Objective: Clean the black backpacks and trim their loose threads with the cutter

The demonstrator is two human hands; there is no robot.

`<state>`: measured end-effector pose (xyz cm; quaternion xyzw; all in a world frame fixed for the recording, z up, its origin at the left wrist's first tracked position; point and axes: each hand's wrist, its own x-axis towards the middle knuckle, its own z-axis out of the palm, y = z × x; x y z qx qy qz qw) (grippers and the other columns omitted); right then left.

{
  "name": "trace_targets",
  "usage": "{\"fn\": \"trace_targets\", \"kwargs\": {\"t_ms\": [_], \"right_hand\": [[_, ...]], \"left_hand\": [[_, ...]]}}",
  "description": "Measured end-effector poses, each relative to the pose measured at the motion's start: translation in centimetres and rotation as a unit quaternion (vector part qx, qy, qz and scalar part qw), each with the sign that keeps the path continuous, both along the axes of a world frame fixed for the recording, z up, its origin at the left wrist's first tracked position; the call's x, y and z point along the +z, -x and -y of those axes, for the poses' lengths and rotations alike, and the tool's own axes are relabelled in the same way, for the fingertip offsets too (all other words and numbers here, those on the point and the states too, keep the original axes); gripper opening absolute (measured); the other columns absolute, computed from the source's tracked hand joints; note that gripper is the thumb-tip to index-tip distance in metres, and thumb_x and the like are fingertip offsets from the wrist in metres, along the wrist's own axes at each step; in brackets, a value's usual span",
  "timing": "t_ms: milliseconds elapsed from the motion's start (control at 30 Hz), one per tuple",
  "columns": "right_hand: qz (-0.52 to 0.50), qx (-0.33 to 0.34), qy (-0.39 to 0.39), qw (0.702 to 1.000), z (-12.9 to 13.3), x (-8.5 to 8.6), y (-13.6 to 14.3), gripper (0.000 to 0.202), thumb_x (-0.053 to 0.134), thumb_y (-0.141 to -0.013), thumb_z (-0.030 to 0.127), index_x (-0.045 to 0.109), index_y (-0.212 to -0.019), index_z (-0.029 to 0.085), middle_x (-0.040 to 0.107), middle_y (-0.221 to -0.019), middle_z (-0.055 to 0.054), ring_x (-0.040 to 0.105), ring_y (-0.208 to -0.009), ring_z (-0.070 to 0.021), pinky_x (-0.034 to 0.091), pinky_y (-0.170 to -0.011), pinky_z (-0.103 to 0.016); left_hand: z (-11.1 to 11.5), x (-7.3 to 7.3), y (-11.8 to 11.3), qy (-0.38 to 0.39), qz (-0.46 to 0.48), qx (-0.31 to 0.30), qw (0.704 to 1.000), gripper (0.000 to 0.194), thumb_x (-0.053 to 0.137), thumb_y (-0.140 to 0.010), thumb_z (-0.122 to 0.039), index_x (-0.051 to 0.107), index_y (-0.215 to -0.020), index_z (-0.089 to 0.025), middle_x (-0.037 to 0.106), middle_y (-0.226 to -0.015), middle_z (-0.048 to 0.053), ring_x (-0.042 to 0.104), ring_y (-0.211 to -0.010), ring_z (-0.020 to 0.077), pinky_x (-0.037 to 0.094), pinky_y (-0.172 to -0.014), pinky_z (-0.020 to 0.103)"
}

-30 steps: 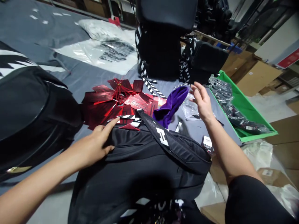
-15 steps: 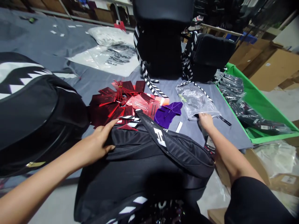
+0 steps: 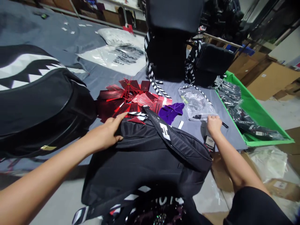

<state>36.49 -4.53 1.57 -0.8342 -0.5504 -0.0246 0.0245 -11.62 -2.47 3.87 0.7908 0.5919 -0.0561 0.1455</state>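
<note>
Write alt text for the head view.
A person's left hand rests on a black bag; the right hand is at the edge of a clear bag. Beyond lie red tags and a purple cloth; at right, a green bin.

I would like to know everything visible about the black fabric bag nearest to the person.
The black fabric bag looks soft, slightly shiny and creased along its upper part. A black strap bearing a white angular mark crosses its top diagonally. It is at the near edge of the grey cloth-covered table; its lower front is partly in shadow. The left hand's grip touches its upper left side.
</note>
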Motion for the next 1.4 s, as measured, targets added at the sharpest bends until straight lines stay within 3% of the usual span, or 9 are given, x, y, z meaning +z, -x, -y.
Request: {"fn": "trace_targets", "kwargs": {"t_ms": [133,267,433,600,700,800,933,1100,1400], "right_hand": [[-0.082,0.006,-0.004,0.997,-0.4,0.0,0.8,0.026,0.047,-0.089,0.016,0.071,-0.092,0.01,0.071,-0.1,-0.021,0.061,-0.1,-0.0277,0.043,-0.08,-0.034],[-0.228,0.044,-0.013,0.973,-0.6,2.5,3.3,0.03,0.049,-0.091,0.036,0.066,-0.102,0.014,0.072,-0.091,-0.009,0.065,-0.074,-0.0169,0.048,-0.064,-0.026],[-0.529,0.174,-0.075,0.827,0.1,6.9,11.6,0.03,0.072,-0.073,0.046,0.065,-0.083,0.018,0.069,-0.077,-0.003,0.063,-0.066,-0.0142,0.05,-0.062,-0.025],[-0.377,0.387,-0.144,0.829,0.9,8.4,21.6,0.014,0.062,-0.086,0.031,0.069,-0.087,0.019,0.071,-0.081,-0.002,0.062,-0.071,-0.0132,0.046,-0.069,-0.024],[-0.304,0.465,-0.089,0.827,0.6,7.8,25.0,0.014,0.057,-0.089,0.024,0.069,-0.091,0.018,0.07,-0.079,-0.002,0.061,-0.066,-0.0122,0.042,-0.065,-0.022],[-0.204,0.501,0.058,0.839,0.2,7.2,26.5,0.016,0.055,-0.09,0.018,0.07,-0.093,0.019,0.071,-0.077,-0.002,0.062,-0.067,-0.0141,0.038,-0.064,-0.023],[-0.123,0.518,0.177,0.828,-0.1,7.6,27.9,0.022,0.05,-0.094,0.022,0.072,-0.099,0.023,0.073,-0.079,-0.002,0.065,-0.071,-0.0146,0.036,-0.064,-0.023],[-0.034,0.542,0.224,0.81,-0.9,7.7,30.5,0.025,0.049,-0.091,0.017,0.073,-0.096,0.021,0.074,-0.087,-0.006,0.067,-0.08,-0.0162,0.035,-0.065,-0.024],[0.046,0.604,0.263,0.751,-1.7,6.9,31.4,0.027,0.045,-0.089,0.009,0.07,-0.092,0.019,0.072,-0.085,-0.007,0.065,-0.075,-0.0169,0.031,-0.06,-0.027]], "left_hand": [[0.1,1.1,-0.6,0.041,0.001,0.011,0.999,0.078,0.047,-0.09,-0.028,0.004,-0.155,-0.025,0.051,-0.125,0.016,0.065,-0.102,0.0291,0.048,-0.082,0.033],[0.1,2.1,-1.0,0.06,-0.005,0.009,0.998,0.094,0.059,-0.084,-0.03,-0.002,-0.156,-0.025,0.048,-0.131,0.018,0.064,-0.108,0.0322,0.049,-0.083,0.034],[0.9,3.1,-1.5,0.045,0.002,0.026,0.999,0.104,0.069,-0.08,-0.039,0.001,-0.157,-0.028,0.045,-0.14,0.02,0.063,-0.111,0.0359,0.05,-0.083,0.036],[1.2,3.3,-1.8,0.024,0.0,0.034,0.999,0.11,0.072,-0.079,-0.031,-0.005,-0.157,-0.029,0.042,-0.144,0.022,0.065,-0.108,0.0357,0.052,-0.083,0.036],[1.4,3.3,-1.6,0.014,0.019,0.041,0.999,0.111,0.073,-0.078,-0.025,-0.005,-0.156,-0.03,0.043,-0.144,0.022,0.065,-0.108,0.037,0.053,-0.083,0.039],[2.9,2.6,-0.6,-0.017,0.138,0.081,0.987,0.096,0.064,-0.085,-0.028,0.0,-0.157,-0.028,0.045,-0.146,0.019,0.058,-0.123,0.036,0.05,-0.095,0.044],[7.4,-0.1,1.3,-0.069,0.3,0.137,0.941,0.081,0.052,-0.093,-0.045,0.009,-0.156,-0.018,0.031,-0.158,0.016,0.036,-0.144,0.0291,0.037,-0.115,0.044],[11.3,-3.4,1.1,-0.092,0.193,0.226,0.95,0.101,0.071,-0.079,-0.051,0.014,-0.155,-0.016,0.046,-0.148,0.018,0.051,-0.132,0.0332,0.049,-0.101,0.043],[10.7,-4.3,-1.6,-0.203,0.083,0.274,0.937,0.087,0.071,-0.079,-0.056,0.04,-0.143,-0.007,0.065,-0.106,0.012,0.065,-0.099,0.0284,0.052,-0.083,0.033]]}}
